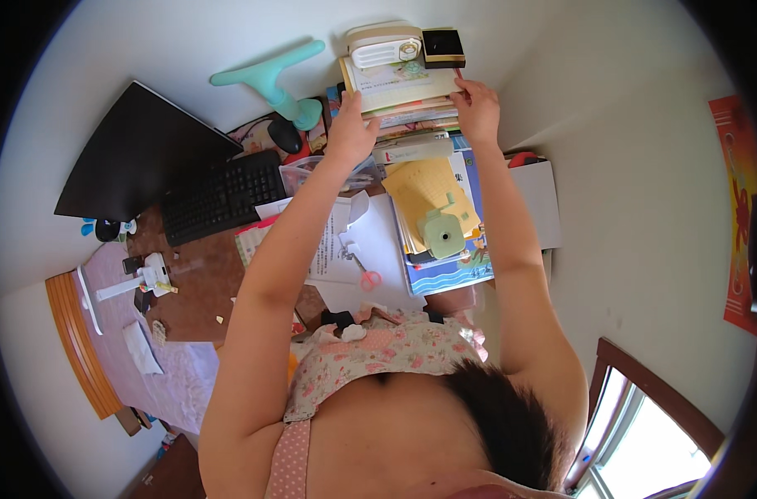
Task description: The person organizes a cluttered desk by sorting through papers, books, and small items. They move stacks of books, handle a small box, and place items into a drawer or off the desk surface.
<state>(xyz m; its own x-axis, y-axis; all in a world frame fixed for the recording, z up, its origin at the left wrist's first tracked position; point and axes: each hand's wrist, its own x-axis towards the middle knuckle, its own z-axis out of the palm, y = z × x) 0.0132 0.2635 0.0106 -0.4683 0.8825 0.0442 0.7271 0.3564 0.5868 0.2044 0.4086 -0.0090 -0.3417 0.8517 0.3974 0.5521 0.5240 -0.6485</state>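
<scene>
At the far end of the desk stands a stack of books [420, 108], with a pale book [403, 86] on top. My left hand [351, 129] grips the near left corner of that top book, its thumb apart from the fingers. At the book's right edge, the bent fingers of my right hand [478, 106] hold the corner. A cream radio-shaped thing [385, 46] and a black box with a gold edge [443, 48] rest at the back of the stack. Some of my fingertips are hidden behind the book's edges.
Nearer me lie yellow papers [420, 187], a pale green gadget [441, 233], a blue book [453, 279] and pink-handled scissors [367, 276]. To the left are a keyboard [220, 195], a mouse [284, 135], a monitor [145, 158] and a mint-green stand [270, 79]. A wall [628, 200] rises at the right.
</scene>
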